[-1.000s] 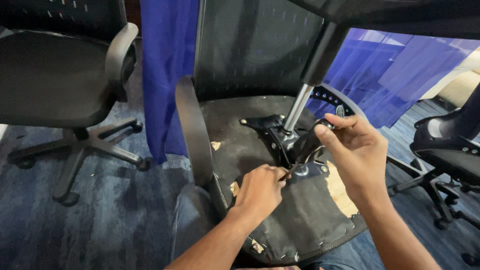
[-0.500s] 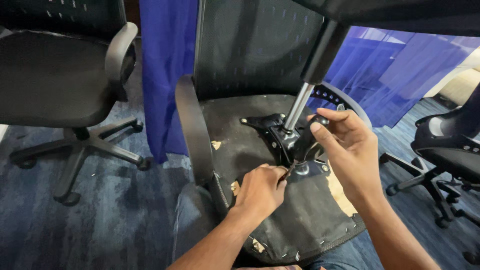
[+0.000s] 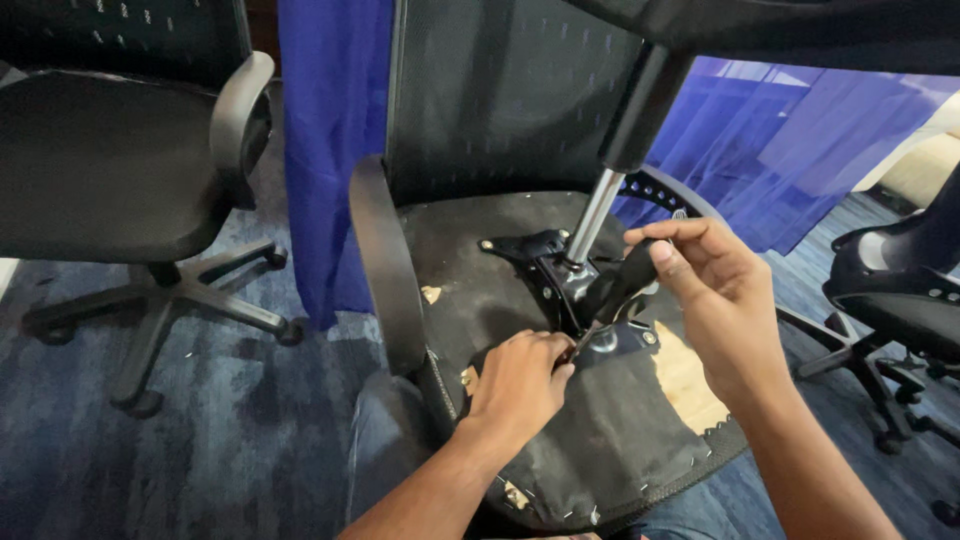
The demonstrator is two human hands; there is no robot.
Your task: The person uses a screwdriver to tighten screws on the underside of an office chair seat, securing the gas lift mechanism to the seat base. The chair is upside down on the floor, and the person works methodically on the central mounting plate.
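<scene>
An office chair lies upturned with the black fabric underside of its seat [image 3: 470,260] facing me. A silver gas cylinder [image 3: 595,215] rises from the black metal mechanism plate [image 3: 525,245] at the seat's middle. My left hand [image 3: 515,385] rests on the seat with its fingers closed around a small thin tool [image 3: 582,345], whose tip is at the plate's near bracket. My right hand [image 3: 715,300] pinches a black lever [image 3: 615,290] just beside the cylinder's foot. The tool's tip is mostly hidden.
The chair's armrest [image 3: 380,265] curves up on the left of the seat. Another black office chair [image 3: 110,160] stands at the far left, and a third chair [image 3: 900,290] at the right. A blue curtain [image 3: 325,130] hangs behind. The floor is blue carpet.
My right hand has shifted a little to the left and turned the black lever closer to the cylinder. My left hand has stayed in place.
</scene>
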